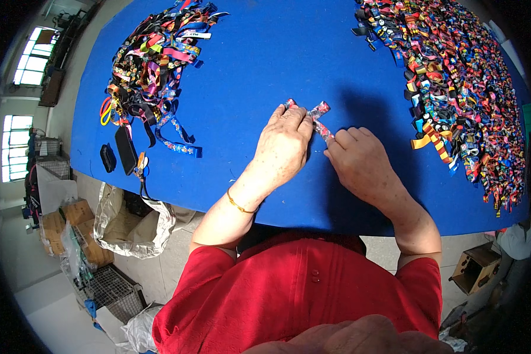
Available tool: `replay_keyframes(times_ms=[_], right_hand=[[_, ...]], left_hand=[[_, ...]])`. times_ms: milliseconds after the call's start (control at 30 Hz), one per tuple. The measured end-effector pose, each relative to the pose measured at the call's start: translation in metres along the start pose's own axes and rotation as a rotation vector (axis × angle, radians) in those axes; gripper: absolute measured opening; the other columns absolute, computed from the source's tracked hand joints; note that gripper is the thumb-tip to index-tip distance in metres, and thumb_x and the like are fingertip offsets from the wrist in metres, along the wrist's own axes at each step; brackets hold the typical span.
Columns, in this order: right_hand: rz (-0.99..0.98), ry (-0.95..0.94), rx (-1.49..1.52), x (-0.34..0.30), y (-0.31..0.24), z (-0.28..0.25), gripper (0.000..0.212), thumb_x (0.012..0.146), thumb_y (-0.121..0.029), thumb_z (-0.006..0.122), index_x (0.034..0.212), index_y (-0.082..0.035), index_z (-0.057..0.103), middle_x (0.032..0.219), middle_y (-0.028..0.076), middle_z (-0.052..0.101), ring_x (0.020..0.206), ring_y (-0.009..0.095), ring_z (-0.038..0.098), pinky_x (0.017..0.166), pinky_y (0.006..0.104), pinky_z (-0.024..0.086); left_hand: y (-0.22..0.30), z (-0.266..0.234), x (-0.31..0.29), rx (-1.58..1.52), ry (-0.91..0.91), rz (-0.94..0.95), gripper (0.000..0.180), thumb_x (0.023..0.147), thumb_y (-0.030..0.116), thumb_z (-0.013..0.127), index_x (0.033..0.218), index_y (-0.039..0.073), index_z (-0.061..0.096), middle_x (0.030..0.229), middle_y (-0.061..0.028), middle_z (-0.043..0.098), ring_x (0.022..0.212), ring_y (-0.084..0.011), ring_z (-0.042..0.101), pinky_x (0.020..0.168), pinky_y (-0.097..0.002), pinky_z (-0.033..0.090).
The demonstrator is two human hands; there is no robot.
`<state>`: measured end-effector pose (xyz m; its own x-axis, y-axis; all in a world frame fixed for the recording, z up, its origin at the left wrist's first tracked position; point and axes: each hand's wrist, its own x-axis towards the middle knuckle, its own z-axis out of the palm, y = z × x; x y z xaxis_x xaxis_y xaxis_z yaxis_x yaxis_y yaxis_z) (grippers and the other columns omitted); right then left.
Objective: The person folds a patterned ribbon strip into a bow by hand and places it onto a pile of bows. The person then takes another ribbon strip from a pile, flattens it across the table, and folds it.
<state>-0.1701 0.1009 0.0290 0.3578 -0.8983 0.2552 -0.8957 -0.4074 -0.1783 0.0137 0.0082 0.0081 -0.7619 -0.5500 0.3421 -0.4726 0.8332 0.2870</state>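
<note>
- The bench (pixel 253 65) with its blue cover fills the upper half of the frame. Its near edge runs just below my wrists, so I think a strap that slides toward me could fall to the floor, into the area of the crumpled silver bag (pixel 133 227) at the lower left.
- The big spread of coloured straps (pixel 466 88) lies in the upper right of the frame, near my right forearm. If I pull my elbow back without care, I may drag some of them out of place or over the edge.
- The smaller pile of straps (pixel 153 65) sits in the upper left, well apart from my hands. The risk there is small, but its loose ends hang toward the near edge.
- My left hand (pixel 283 144) is in the middle of the frame, fingers pressed down flat on the strap piece. If I lift this pressure too early, I believe the fold may spring open.
- My right hand (pixel 360 162) is just beside it, the grip closed in a pinch on the end of the same strap. If I pinch too weakly, the end can slip; if I pull too hard, it can shift under the left fingers.
- The patterned strap (pixel 320 118) is between both hands, at the centre of the frame, lying on the bench. Two of its ends stick out above my left fingers and seem crossed; I cannot tell how they overlap below the fingers.
</note>
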Motion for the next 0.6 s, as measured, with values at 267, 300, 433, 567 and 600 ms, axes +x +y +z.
replay_keyframes(times_ms=[267,300,433,567,600], right_hand=[[0.004,-0.002,0.002,-0.0006,0.0001,0.0013,0.013,0.087,-0.02,0.066,0.084,-0.008,0.064,0.083,0.006,0.056,0.082,0.024,0.058,0.074,0.0388,0.045],[0.004,-0.003,0.006,-0.0007,0.0002,0.0012,0.013,0.088,-0.02,0.066,0.083,-0.008,0.063,0.083,0.007,0.056,0.082,0.024,0.057,0.074,0.0387,0.045],[0.001,0.007,0.009,0.0001,-0.0001,0.0005,0.012,0.088,-0.019,0.065,0.081,-0.009,0.062,0.083,0.007,0.056,0.081,0.024,0.058,0.074,0.039,0.045],[0.0,0.043,0.001,0.0001,0.0011,0.006,0.013,0.087,-0.019,0.065,0.078,-0.01,0.062,0.081,0.007,0.056,0.08,0.024,0.058,0.073,0.0394,0.046],[0.008,0.044,0.016,0.0001,0.0013,0.0065,0.012,0.085,-0.017,0.068,0.081,-0.007,0.063,0.081,0.008,0.056,0.079,0.026,0.058,0.074,0.0395,0.046]], left_hand=[[0.003,-0.0009,-0.0018,0.054,-0.028,-0.042,0.032,0.088,0.009,0.065,0.118,-0.003,0.065,0.123,-0.0261,0.065,0.117,-0.0402,0.063,0.107,-0.0528,0.046],[0.0034,-0.0013,-0.0019,0.054,-0.028,-0.04,0.032,0.088,0.009,0.065,0.118,-0.003,0.065,0.123,-0.0261,0.065,0.117,-0.0402,0.063,0.107,-0.0528,0.046],[0.0058,-0.0034,-0.0022,0.06,-0.046,-0.042,0.034,0.088,0.01,0.065,0.119,-0.003,0.064,0.125,-0.0272,0.064,0.12,-0.0412,0.062,0.107,-0.0521,0.046],[0.0079,0.001,-0.0021,0.12,-0.043,-0.031,0.035,0.088,0.01,0.064,0.119,-0.004,0.063,0.126,-0.0285,0.064,0.12,-0.0431,0.062,0.107,-0.0512,0.046],[0.0071,0.0013,-0.0023,0.123,-0.041,-0.029,0.035,0.088,0.01,0.064,0.119,-0.004,0.063,0.126,-0.0285,0.064,0.12,-0.0431,0.062,0.107,-0.0512,0.046]])
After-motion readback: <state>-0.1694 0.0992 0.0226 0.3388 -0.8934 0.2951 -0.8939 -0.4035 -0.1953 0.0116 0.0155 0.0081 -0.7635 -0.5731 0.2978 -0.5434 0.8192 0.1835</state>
